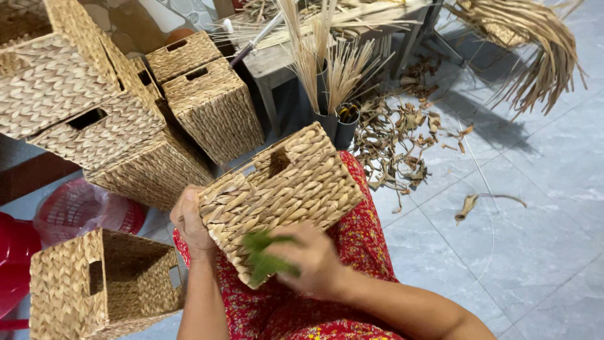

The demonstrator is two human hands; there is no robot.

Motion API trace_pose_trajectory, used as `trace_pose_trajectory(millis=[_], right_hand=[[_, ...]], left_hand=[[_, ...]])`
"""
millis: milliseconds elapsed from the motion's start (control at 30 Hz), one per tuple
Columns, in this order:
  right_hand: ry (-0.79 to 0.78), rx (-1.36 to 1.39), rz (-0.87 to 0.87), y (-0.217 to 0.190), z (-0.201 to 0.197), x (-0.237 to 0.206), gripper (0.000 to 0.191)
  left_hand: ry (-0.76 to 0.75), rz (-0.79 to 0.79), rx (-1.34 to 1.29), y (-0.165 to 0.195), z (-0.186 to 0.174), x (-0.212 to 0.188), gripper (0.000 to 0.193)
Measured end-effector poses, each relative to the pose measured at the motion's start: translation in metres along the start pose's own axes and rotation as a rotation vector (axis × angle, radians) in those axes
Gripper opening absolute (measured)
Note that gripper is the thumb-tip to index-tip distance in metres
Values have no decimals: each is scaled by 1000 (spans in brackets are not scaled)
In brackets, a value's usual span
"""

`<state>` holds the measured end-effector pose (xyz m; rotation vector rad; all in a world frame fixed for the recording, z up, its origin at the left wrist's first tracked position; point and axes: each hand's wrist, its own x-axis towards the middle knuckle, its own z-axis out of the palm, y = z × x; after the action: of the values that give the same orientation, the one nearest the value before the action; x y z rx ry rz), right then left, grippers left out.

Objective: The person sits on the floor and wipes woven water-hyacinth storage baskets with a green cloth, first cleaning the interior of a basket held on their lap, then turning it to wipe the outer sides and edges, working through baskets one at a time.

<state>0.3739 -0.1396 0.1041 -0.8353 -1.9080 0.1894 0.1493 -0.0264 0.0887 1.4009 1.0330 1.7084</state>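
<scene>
Underfoot, grey floor tiles [535, 208] carry, seemingly, dried leaf scraps [396, 145]

I'm getting soft, even daylight, bright overall, no harsh glare. Grey floor tiles [541, 208] carry a faint sheen w/ a soft shadow under the hanging dried fibre bundle [535, 44] at top right. Right hand [308, 261] and the green thing [264, 255] it holds are smeared by motion blur (can't tell what it is). Woven basket [283, 189] on the lap is sharp. Slight wide-angle stretch at edges.
</scene>
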Motion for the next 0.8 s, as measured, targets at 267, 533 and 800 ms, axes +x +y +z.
trace_pose_trajectory(millis=[267, 533, 800], right_hand=[[-8, 77, -133, -10, 13, 17, 36], [146, -341, 72, 77, -50, 4, 34], [289, -358, 270, 90, -56, 4, 36]], left_hand=[[11, -13, 4, 1, -2, 3, 38], [-5, -21, -3, -3, 1, -1, 40], [3, 7, 10, -3, 2, 2, 41]])
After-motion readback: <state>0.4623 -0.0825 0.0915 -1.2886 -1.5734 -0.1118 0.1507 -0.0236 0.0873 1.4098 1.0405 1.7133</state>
